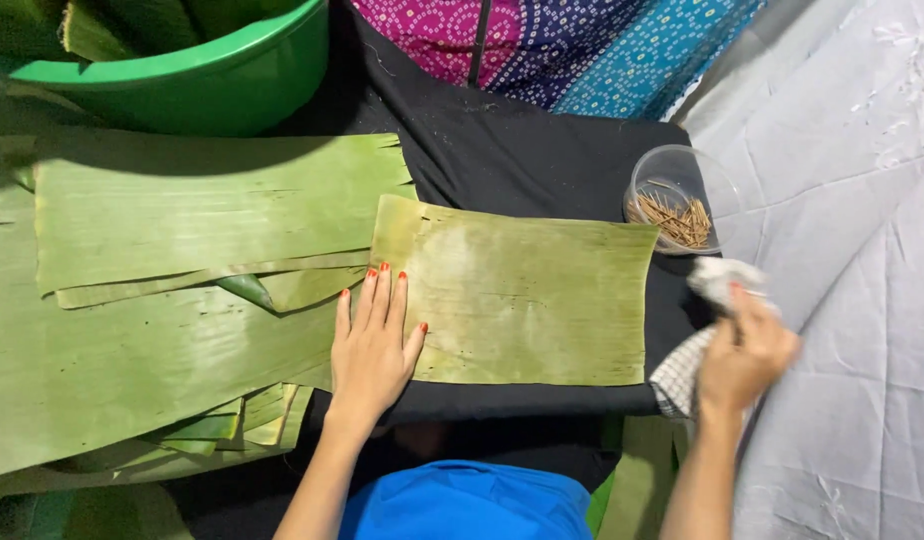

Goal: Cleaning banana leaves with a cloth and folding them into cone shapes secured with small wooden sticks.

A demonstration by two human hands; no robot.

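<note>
A cut leaf point(522, 300) is laid flat on the black cloth point(502, 150), centre frame. Its left edge is pinned by the left hand point(372, 345), palm down, fingers spread and flat, nothing gripped. A rag point(707, 330), white with a checked part, is bunched in the right hand point(744, 355) at 3 o'clock, just off the leaf's right edge; the fingers are curled closed round it.

Progress, judged: wiping looks partly done. A pale, smeared patch is seen across the leaf's middle, so some of the surface seems covered already; the rag is off the leaf at this moment. A thick pile of leaves point(162, 300) is seen at 9 o'clock, overlapping the cut leaf's left end, and more leaves are stood in the green tub point(192, 80) at 11 o'clock. Whether those are wiped cannot be told.

Edges and room: the leaf's bottom edge lies near the cloth's front edge at 6 o'clock. Its top left corner is torn. A clear bowl of sticks point(677, 205) sits at 2 o'clock, just beside the top right corner, close to the rag hand. White sheet point(852, 250) lies open at 3 to 5 o'clock. The left side is crowded by the pile.
</note>
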